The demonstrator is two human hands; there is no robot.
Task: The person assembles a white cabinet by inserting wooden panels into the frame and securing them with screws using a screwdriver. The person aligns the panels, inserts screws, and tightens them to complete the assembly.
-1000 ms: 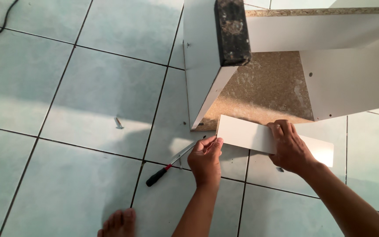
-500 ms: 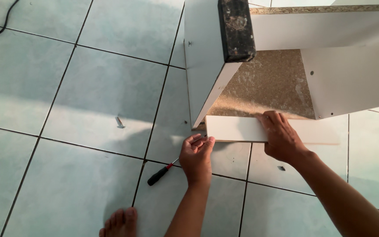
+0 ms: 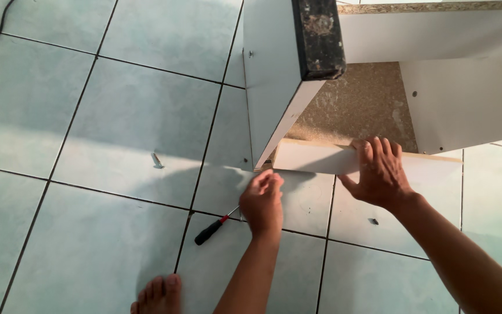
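Tiles pale blue, right hand flat on white panel, left hand fingers bunched together beside screwdriver.

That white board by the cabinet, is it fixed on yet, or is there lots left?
Done: the white board stands on edge against the cabinet opening. In hand: the right hand presses it in place; the left hand is at its left end, pinched as if on something small. Left: no fastening shows yet. The screwdriver and a loose screw lie on the floor.

Floor: we stood on pale blue tiles with dark grout.
Light: we saw sunlit patches across them.
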